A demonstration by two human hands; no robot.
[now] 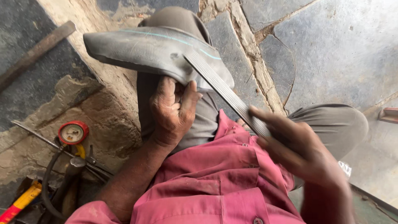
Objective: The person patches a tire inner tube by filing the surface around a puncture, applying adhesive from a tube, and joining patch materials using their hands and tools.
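While the stone floor (344, 49) of grey slabs with sandy joints fills the view, a person in a pink shirt (224, 182) and grey trousers (331, 120) sits on it with a knee raised. Draped over that knee lies a black rubber inner tube (145, 47), folded flat, with a thin pale blue line along its surface. The left hand (172, 110) is closed on the tube's lower edge, thumb and fingers pinching the rubber from below. The right hand (298, 145) is wrapped around one end of a long flat metal file (226, 91), whose far tip rests on the tube's top face near a small dark spot. To the left on the floor lie a wooden handle (37, 49), a black hose (52, 186) and a round pressure gauge (73, 132) with a red rim. A yellow and red tool (20, 202) shows at the lower left corner.
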